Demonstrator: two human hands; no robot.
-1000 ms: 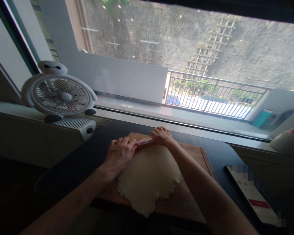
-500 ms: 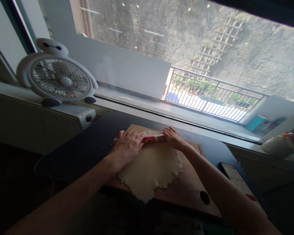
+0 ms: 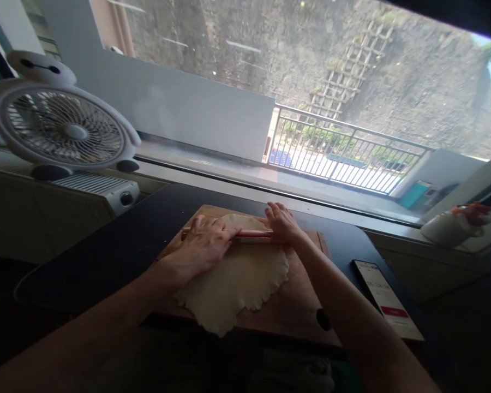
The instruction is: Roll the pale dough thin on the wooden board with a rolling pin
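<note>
A sheet of pale dough (image 3: 237,278) with a ragged edge lies on the wooden board (image 3: 286,322), and its near tip hangs past the board's front edge. Across its far part lies a thin pinkish rolling pin (image 3: 251,234), partly covered by my hands. My left hand (image 3: 207,240) is curled over the pin's left part, palm down. On the right end rests my right hand (image 3: 282,222), fingers bent over it and pointing away from me. The pin touches the dough; some dough shows beyond it.
The dark table (image 3: 106,245) carries the board. A phone (image 3: 387,300) with a lit screen lies near its right edge. A white fan (image 3: 73,131) stands on a radiator (image 3: 102,188) at the left. A white pot (image 3: 445,226) sits on the right sill, below the window.
My view has shifted right, so most things appear further left. The rolling pin has turned: its red printed side has given way to a paler one. Both hands stay on it.
</note>
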